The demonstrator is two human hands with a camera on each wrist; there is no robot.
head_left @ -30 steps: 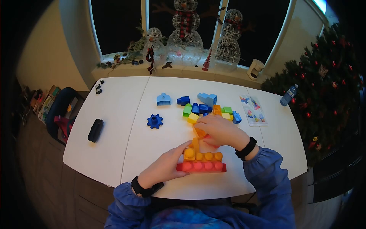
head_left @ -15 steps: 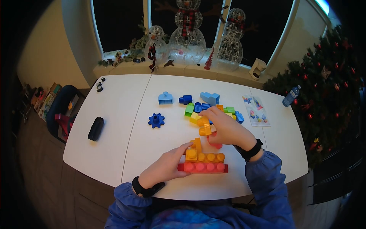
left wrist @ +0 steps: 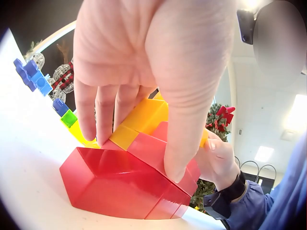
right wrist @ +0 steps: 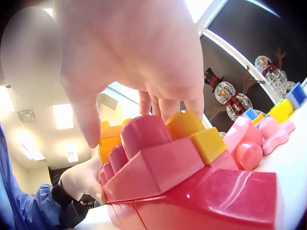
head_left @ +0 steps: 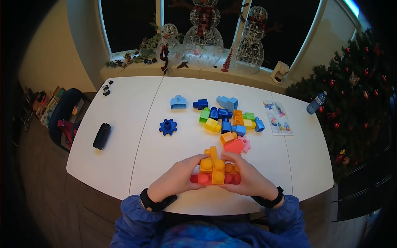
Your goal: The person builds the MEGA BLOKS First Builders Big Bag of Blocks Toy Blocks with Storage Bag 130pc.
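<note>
Both hands grip a block build near the table's front edge. It has a red base (head_left: 194, 178) (left wrist: 120, 182) (right wrist: 230, 196) with pink and orange blocks above. My left hand (head_left: 175, 177) (left wrist: 158, 57) holds its left side, thumb against a pink block (left wrist: 148, 148) and fingers at the far side. Around the right side curves my right hand (head_left: 252, 180) (right wrist: 134, 52), which partly hides that end. An orange two-stud block (head_left: 218, 175) lies crosswise over the build between the hands; whether it is fully seated I cannot tell.
Beyond the build lie a loose orange block (head_left: 228, 137), a coral piece (head_left: 234, 146) and a pink gear (head_left: 245, 143). Several mixed blocks are farther back. A blue gear (head_left: 168, 127) and a black case (head_left: 102, 136) are to the left, a printed sheet (head_left: 277, 118) to the right.
My right hand has brought an orange block from beside the loose blocks back to the build and now grips the build's right side. My left hand has stayed at the left side.
</note>
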